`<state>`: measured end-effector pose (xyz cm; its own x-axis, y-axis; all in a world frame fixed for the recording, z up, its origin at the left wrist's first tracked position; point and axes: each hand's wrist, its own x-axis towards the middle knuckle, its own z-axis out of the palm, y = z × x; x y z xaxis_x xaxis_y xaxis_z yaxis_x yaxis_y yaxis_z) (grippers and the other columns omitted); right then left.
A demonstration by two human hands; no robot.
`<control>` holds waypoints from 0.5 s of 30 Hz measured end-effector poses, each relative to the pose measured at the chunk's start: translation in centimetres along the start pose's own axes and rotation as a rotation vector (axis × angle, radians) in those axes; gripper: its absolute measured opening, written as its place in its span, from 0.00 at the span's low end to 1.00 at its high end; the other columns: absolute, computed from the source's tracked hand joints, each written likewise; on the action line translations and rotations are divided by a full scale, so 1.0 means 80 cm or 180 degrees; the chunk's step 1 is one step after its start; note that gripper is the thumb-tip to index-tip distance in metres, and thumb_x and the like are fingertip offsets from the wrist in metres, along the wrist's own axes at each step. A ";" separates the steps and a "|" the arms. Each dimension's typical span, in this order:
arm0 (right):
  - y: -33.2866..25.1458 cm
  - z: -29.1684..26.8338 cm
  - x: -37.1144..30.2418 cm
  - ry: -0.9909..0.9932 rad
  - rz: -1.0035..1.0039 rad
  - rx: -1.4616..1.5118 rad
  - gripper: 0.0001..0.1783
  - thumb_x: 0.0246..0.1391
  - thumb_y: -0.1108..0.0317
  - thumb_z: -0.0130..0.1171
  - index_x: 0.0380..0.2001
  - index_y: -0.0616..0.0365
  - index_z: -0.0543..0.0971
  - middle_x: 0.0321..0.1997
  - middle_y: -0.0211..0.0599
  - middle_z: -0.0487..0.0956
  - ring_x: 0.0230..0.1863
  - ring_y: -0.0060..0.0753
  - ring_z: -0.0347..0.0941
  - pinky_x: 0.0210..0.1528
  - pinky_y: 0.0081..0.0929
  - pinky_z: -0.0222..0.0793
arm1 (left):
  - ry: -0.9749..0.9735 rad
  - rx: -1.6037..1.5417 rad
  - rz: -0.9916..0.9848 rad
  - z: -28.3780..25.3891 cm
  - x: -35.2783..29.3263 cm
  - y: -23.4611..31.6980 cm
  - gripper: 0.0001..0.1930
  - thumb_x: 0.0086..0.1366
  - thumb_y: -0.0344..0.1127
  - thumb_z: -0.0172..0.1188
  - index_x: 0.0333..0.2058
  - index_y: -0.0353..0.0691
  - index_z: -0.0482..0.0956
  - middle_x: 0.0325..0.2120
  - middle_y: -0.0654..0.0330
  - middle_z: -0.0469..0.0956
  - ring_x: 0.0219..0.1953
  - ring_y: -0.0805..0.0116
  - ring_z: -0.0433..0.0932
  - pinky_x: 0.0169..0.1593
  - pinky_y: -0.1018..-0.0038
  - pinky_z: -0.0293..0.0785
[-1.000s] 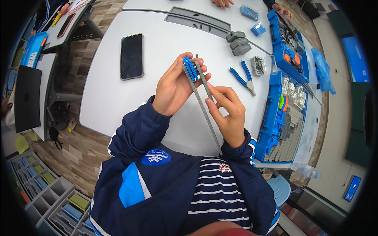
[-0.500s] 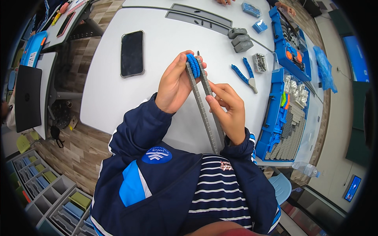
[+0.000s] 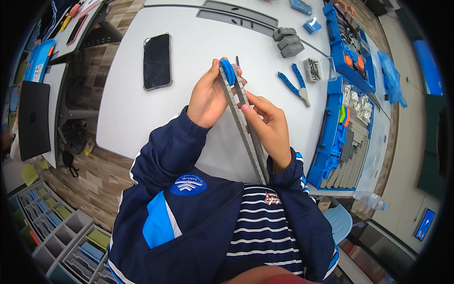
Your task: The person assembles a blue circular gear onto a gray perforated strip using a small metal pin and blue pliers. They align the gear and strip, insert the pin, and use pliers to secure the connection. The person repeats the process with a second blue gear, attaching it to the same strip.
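Observation:
Blue ribbed wheels [image 3: 228, 72], gear-like, sit side by side between the upper ends of two long grey building beams [image 3: 245, 133]. A thin dark axle [image 3: 237, 60] sticks up beside them. My left hand [image 3: 208, 100] is closed around this top end, thumb on the left beam and fingers behind the wheels. Lower down, my right hand [image 3: 272, 128] pinches the right-hand beam [image 3: 241, 97] between thumb and forefinger. Both beams slope down toward my chest, nearly meeting at their lower ends. The fingertips behind the beams are partly hidden.
A phone [image 3: 157, 61] lies left on the white table [image 3: 123, 104]. To the right are blue-handled pliers [image 3: 297, 87], a box of small parts [image 3: 313, 70] and grey blocks [image 3: 289, 43]. Blue parts cases [image 3: 326, 137] line the right edge. Another person's hand [image 3: 347, 7] shows at the far right.
The wheels and upper beam ends have shifted slightly left and tilted. Lower down, the beams appear closer together. My right hand has moved a little left and up, still pinching the beam.

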<state>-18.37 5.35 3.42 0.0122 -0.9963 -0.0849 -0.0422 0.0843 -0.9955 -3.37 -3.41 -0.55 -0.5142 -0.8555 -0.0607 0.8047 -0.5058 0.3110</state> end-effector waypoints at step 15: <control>-0.031 0.002 -0.012 -0.0197 -0.0499 -0.0896 0.38 0.51 0.78 0.65 0.66 0.62 0.64 0.46 0.43 0.78 0.35 0.24 0.76 0.34 0.22 0.77 | -0.0166 0.0475 0.0704 0.047 -0.009 -0.003 0.16 0.75 0.50 0.46 0.49 0.44 0.66 0.43 0.53 0.72 0.46 0.59 0.75 0.52 0.62 0.74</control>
<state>-18.13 6.10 6.01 0.1007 -0.9932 0.0576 -0.3094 -0.0863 -0.9470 -4.27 -2.28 2.95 -0.3487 -0.9345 0.0721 0.8484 -0.2821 0.4479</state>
